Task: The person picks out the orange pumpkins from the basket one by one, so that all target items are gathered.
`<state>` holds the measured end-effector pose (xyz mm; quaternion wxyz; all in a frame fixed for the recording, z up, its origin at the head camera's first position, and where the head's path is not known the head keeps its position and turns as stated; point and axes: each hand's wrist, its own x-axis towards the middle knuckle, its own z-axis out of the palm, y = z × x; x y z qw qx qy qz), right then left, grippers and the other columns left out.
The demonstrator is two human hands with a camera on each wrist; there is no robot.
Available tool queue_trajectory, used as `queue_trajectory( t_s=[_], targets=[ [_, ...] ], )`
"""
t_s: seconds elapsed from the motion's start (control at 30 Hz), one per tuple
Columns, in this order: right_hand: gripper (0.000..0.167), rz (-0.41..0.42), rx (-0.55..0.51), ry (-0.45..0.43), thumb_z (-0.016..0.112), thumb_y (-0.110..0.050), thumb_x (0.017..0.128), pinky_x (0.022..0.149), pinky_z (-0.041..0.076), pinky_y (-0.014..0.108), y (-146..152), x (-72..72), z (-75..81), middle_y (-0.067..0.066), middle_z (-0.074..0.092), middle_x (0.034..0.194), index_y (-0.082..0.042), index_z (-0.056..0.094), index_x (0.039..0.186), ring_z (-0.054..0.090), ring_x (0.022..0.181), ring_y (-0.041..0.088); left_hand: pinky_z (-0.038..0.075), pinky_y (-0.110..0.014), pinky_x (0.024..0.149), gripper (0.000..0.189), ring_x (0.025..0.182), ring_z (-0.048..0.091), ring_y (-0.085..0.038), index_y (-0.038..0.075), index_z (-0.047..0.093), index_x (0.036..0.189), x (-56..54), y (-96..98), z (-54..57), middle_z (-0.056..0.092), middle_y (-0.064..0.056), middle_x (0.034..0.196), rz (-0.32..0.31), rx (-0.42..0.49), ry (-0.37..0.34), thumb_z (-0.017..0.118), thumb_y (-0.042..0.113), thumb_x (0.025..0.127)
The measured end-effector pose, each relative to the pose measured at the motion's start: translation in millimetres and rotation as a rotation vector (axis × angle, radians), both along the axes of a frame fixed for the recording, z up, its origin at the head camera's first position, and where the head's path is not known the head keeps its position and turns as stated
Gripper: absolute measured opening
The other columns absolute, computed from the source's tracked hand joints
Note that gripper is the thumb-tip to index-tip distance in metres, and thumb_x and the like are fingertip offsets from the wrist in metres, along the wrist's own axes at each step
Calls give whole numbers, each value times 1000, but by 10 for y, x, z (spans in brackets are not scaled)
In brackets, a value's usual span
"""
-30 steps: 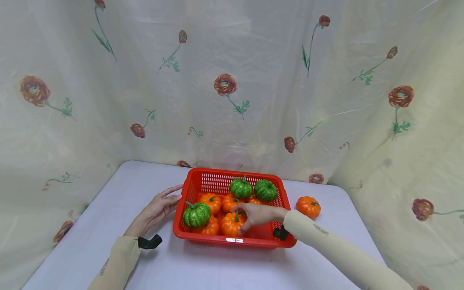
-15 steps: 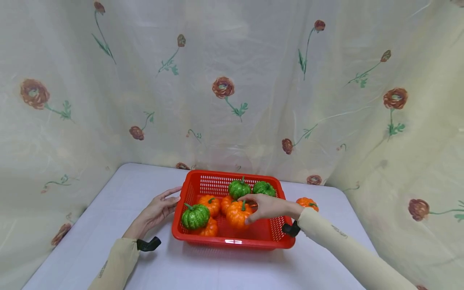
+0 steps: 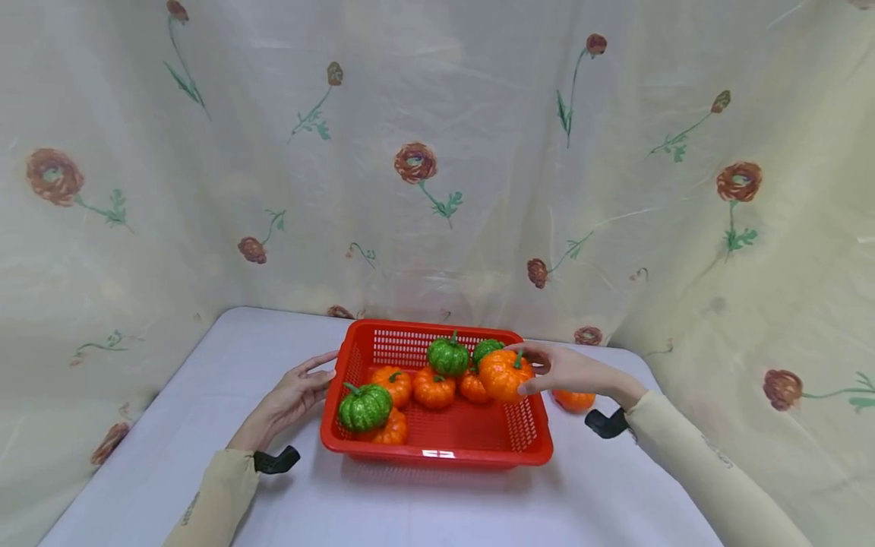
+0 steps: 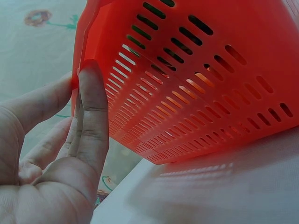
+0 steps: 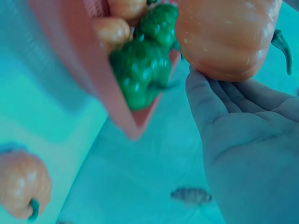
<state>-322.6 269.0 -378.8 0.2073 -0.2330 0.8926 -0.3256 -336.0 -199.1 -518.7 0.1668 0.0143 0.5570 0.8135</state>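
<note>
My right hand [image 3: 570, 371] holds an orange pumpkin [image 3: 504, 375] with a green stem, raised over the right side of a red plastic basket [image 3: 444, 457]. Up close in the right wrist view, fingers press along the side of that pumpkin [image 5: 224, 37]. At the basket's left side, my left hand [image 3: 294, 395] has thumb and fingertips on the rim; the left wrist view shows them pinching the rim of the basket [image 4: 154, 88]. Inside lie several orange pumpkins [image 3: 434, 389] and green ones, with one green pumpkin [image 3: 365, 408] front left and another green pumpkin [image 3: 447, 355] at the back.
Another orange pumpkin [image 3: 574, 401] lies on the white table [image 3: 287, 501] to the right of the basket, partly behind my right hand. A flower-printed curtain [image 3: 478, 190] hangs behind the table and along both sides.
My right hand has lifted the orange pumpkin from the front middle of the basket and carried it up and right to the right rim. The left hand stays at the left rim.
</note>
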Motion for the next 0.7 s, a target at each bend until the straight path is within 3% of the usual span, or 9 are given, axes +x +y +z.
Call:
queue_trajectory(
  t_s=[0.13, 0.23, 0.33, 0.5, 0.7],
  targets=[
    [69, -28, -24, 26, 71, -37, 84, 101, 50, 45, 281, 27, 50, 9, 49, 142, -18, 43, 144, 44, 132, 33, 57, -28, 88, 62, 94, 69, -14, 8, 30, 150, 7, -9, -4, 71, -2, 101, -4, 11, 2, 58, 6, 95],
    [69, -93, -9, 45, 71, -38, 84, 100, 50, 46, 472, 56, 67, 11, 49, 141, -19, 43, 144, 44, 132, 35, 56, -28, 88, 62, 94, 69, -14, 8, 31, 150, 7, -12, -1, 71, -2, 101, -7, 16, 3, 59, 7, 95],
    [73, -157, -3, 58, 70, -37, 85, 100, 49, 51, 650, 73, 59, 18, 46, 144, -13, 39, 146, 42, 133, 39, 57, -28, 88, 63, 94, 69, -14, 9, 31, 150, 5, -15, 2, 71, -2, 101, -9, 17, 2, 60, 7, 94],
    [77, -209, -42, 38, 68, -31, 87, 100, 46, 57, 926, 55, -13, 27, 39, 146, -2, 32, 148, 39, 132, 45, 56, -29, 88, 65, 95, 69, -14, 9, 30, 150, 11, -13, 6, 70, -2, 103, -9, 15, -5, 61, 7, 94],
    [72, -265, -2, 36, 67, -33, 88, 101, 40, 66, 1279, -38, -145, 24, 44, 143, -1, 36, 144, 38, 132, 44, 57, -29, 88, 64, 95, 69, -14, 10, 30, 150, 14, 0, 14, 70, -2, 104, -7, 21, -13, 61, 8, 94]
  ],
)
